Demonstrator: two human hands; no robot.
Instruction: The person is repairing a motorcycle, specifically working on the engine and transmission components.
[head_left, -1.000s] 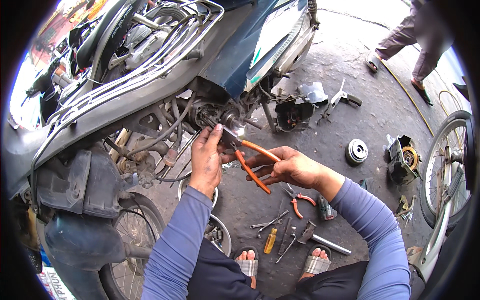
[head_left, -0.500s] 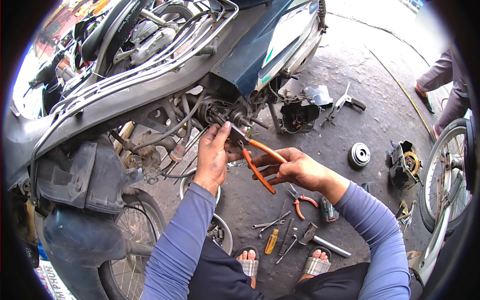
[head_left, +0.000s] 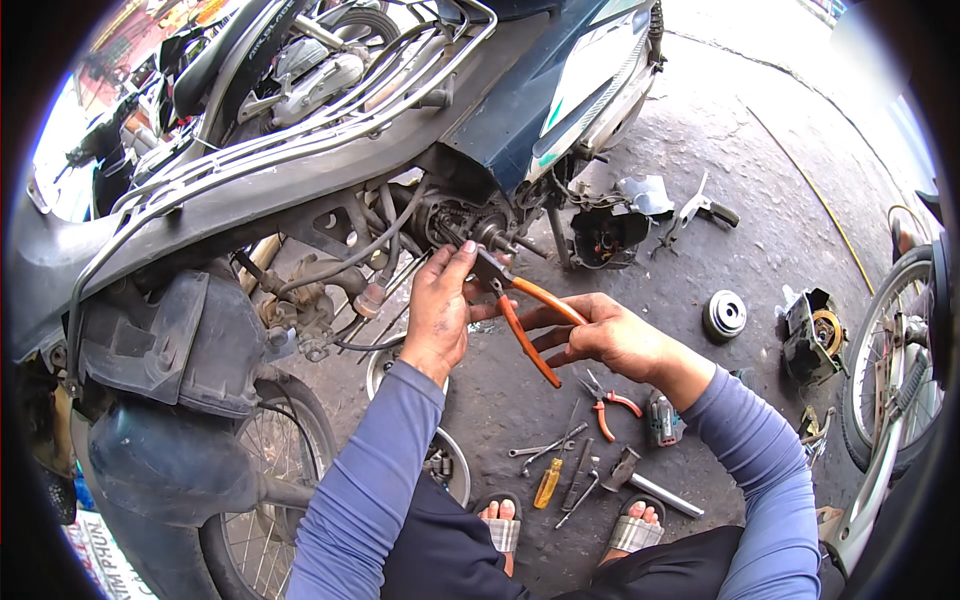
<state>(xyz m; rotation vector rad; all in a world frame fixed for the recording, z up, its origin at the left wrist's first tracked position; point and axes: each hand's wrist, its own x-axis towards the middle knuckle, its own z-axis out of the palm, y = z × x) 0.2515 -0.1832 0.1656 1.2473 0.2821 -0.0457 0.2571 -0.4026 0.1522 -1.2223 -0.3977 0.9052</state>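
Observation:
A pair of long pliers with orange handles [head_left: 534, 352] is held between my two hands in front of the opened motorbike engine [head_left: 462, 218]. My left hand [head_left: 437, 318] is closed around the metal head of the pliers, thumb on top, and hides part of the jaws. From the right, my right hand [head_left: 622, 338] holds the spread handles, its fingers passing between and behind them. The jaws point up toward the engine's bare shaft [head_left: 497, 236]; whether they touch anything there is hidden.
On the floor lie smaller red-handled pliers [head_left: 606, 408], a yellow-handled screwdriver [head_left: 547, 483], a hammer [head_left: 655, 490] and wrenches [head_left: 548, 447]. Farther right are a round metal rotor [head_left: 725, 316] and an engine cover [head_left: 815, 335]. A bicycle wheel [head_left: 862, 390] stands at the right edge.
The view has shifted slightly, so the motorbike appears a little farther right. My grip on the pliers looks the same. Another person's legs at the right have mostly gone from view.

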